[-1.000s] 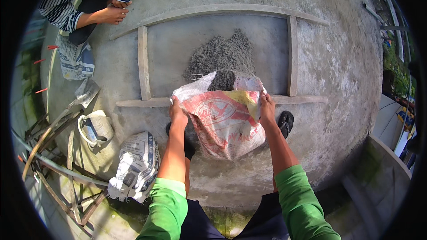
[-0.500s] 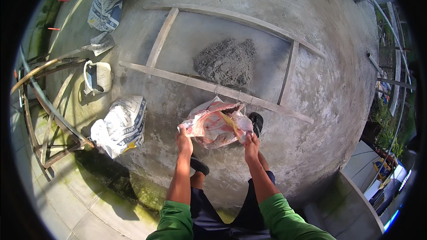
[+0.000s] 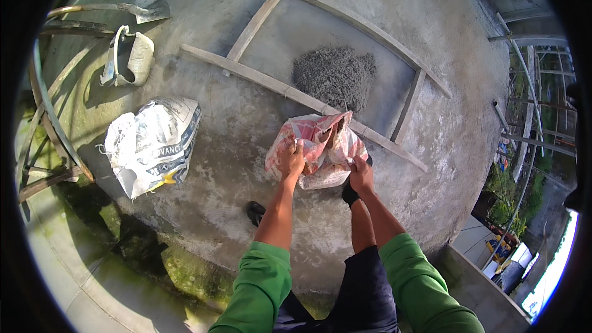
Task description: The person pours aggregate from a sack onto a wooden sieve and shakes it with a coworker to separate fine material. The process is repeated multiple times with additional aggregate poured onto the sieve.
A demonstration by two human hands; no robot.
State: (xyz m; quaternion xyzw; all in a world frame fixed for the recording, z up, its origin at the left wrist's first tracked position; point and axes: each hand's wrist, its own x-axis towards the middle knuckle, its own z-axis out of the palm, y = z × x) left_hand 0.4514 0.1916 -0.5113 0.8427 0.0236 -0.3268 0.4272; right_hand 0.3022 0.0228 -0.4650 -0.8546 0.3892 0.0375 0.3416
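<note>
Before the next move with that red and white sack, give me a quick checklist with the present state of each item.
1. Left hand gripping the red and white sack: ok, fingers closed on its left edge.
2. Right hand gripping the sack: ok, closed on its lower right edge.
3. Sack empty: cannot tell, it looks crumpled and slack, but the inside is hidden.
4. Grey pile inside the wooden frame: ok, it sits between the slats.
5. Footing: ok, both dark shoes stand on the concrete slab, one clear of the frame.
6. White sack out of the way: ok, it lies apart to the left.
</note>
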